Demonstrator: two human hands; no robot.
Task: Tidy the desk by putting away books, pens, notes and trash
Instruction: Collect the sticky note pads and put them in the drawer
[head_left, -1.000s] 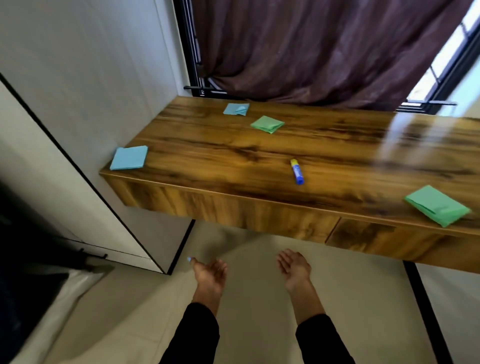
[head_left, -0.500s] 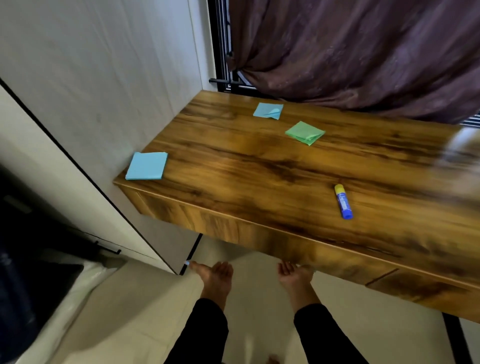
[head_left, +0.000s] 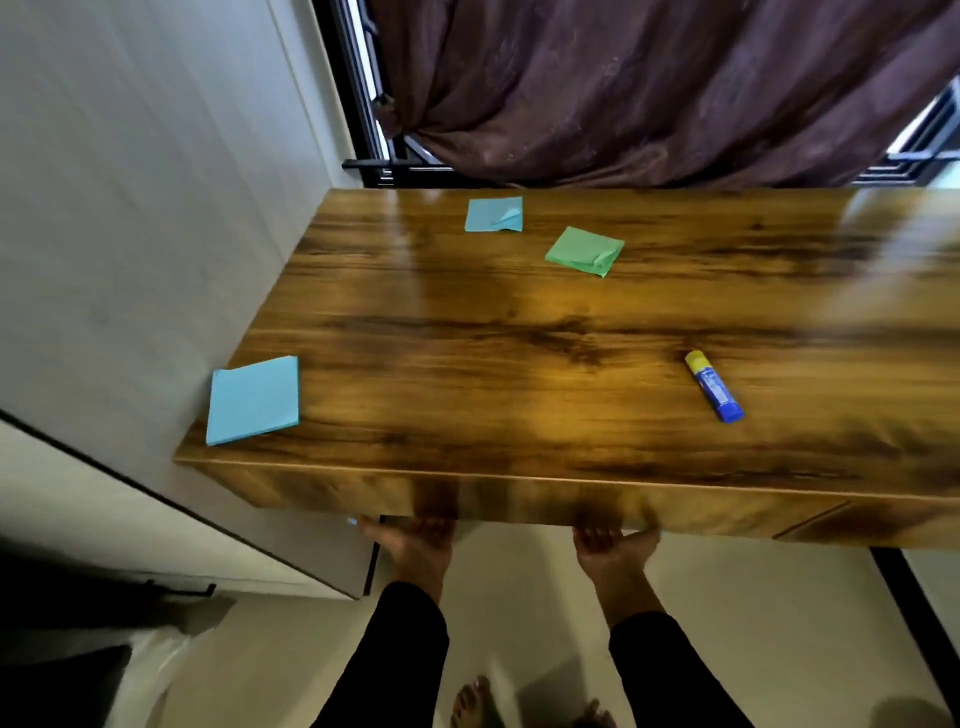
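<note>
At the frame's lower centre, left hand and right hand are reaching under the counter edge, fingertips hidden, grip unclear. At right, the glue stick is lying diagonally, yellow end pointing upper left.

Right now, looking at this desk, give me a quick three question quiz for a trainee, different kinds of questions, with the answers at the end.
1. True or false: the glue stick lies on top of the green notes.
2. Which pad sits nearest the desk's front left corner? A) big blue pad B) small blue notes C) green notes
3. Fill in: both hands, left and right, reach under the desk's front ____.

Key: 1 false, it lies apart on bare wood. 2 A. 3 edge; the fingertips are hidden there.
</note>
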